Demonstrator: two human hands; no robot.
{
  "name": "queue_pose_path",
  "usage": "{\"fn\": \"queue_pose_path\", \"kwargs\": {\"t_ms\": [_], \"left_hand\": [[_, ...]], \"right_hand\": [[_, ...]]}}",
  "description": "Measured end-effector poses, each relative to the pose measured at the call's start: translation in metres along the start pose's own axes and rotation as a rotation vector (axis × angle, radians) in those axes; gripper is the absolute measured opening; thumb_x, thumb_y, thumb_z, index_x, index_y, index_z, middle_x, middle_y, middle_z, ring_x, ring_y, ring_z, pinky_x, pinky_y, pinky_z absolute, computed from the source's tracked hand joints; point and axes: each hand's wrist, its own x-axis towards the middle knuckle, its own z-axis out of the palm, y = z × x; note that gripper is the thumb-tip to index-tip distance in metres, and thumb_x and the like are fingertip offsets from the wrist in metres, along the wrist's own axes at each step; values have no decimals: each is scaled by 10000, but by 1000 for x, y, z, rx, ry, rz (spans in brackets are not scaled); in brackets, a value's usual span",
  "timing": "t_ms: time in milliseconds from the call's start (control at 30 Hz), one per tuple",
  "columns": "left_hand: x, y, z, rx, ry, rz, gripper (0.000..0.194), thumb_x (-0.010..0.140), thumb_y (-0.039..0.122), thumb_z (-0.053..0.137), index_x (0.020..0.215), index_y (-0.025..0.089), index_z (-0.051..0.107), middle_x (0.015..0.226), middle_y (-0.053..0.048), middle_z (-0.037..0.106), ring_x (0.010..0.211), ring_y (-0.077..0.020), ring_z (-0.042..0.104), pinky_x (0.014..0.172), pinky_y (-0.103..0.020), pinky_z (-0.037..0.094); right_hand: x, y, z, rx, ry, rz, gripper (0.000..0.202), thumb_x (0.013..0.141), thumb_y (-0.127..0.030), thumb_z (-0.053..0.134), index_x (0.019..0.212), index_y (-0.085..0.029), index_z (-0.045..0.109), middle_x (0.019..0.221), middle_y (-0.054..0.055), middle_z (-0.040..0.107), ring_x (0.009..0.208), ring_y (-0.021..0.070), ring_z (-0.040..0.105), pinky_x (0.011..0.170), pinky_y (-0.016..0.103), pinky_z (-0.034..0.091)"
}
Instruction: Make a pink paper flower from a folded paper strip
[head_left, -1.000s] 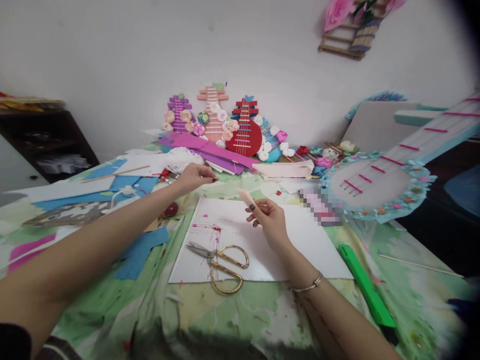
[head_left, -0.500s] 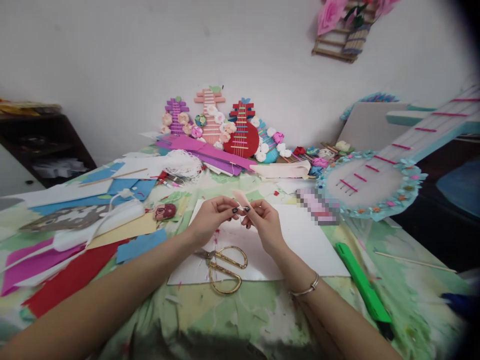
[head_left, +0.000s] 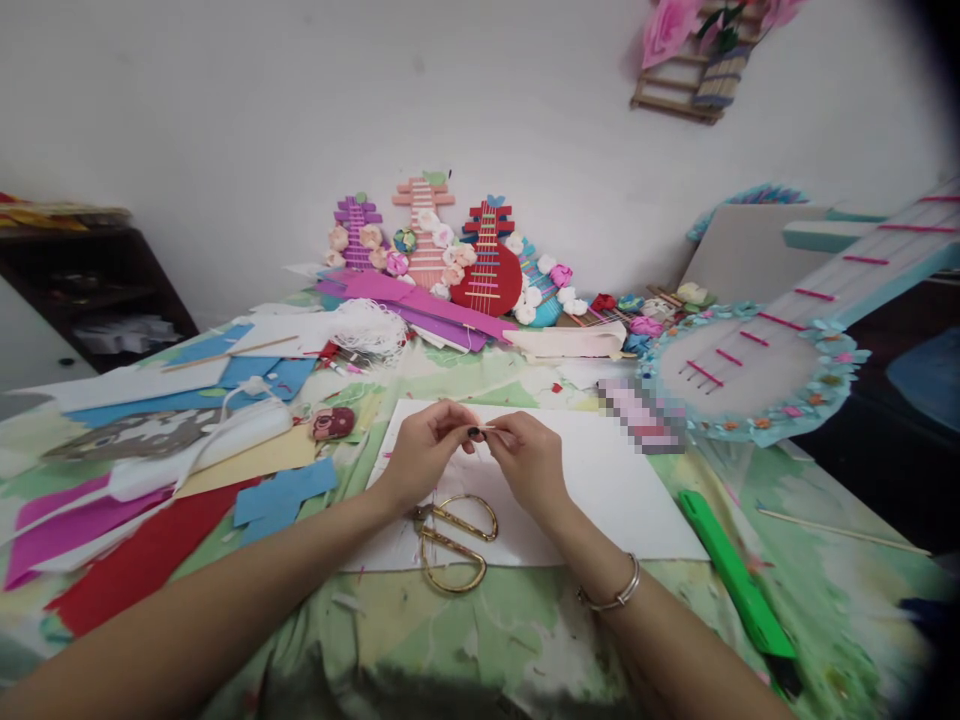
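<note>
Above a white board (head_left: 615, 490), my left hand (head_left: 429, 450) and my right hand (head_left: 529, 455) meet with fingertips pinched together. Between them is a small pale pink piece of paper (head_left: 471, 427), mostly hidden by the fingers. A thin white strand seems to hang just under the fingertips; its ends cannot be made out. Gold-handled scissors (head_left: 454, 530) lie on the board's front edge below my hands, their blades partly behind my left wrist.
A green utility knife (head_left: 739, 580) lies on the right, near a thin stick (head_left: 840, 530). Coloured paper sheets (head_left: 150, 550) and a white glue bottle (head_left: 240, 440) cover the left. Decorated paper lutes (head_left: 487, 270) lean on the wall. A large blue-edged lute (head_left: 750, 370) stands at right.
The pale pink paper, which stuck up between my fingers before, is now mostly hidden. My hands have turned slightly, fingertips closer together. The whole view has shifted a little.
</note>
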Motion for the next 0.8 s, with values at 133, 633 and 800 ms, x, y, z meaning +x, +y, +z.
{"fn": "queue_pose_path", "kwargs": {"t_ms": [133,633,800], "left_hand": [[0,-3,0,68,27,-26,132,785,248,549,799,121,581,666,-16,601,514,-80,524,507,-201,424],[0,2,0,154,41,-108,150,735,265,604,754,117,620,532,-4,601,338,-43,415,342,-160,344],[-1,1,1,76,69,-110,182,720,250,620,820,157,500,538,19,613,344,-60,441,345,-159,351]], "right_hand": [[-2,1,3,-73,-15,-108,89,810,-203,522,839,-177,602,748,34,633,665,131,581,598,222,434],[-5,-1,5,-195,-49,-285,252,874,-196,444,1052,-153,617,726,53,601,639,121,554,585,217,442],[-4,-3,3,-57,-6,-198,198,834,-177,489,852,-174,686,691,34,581,611,104,544,583,210,435]]}}
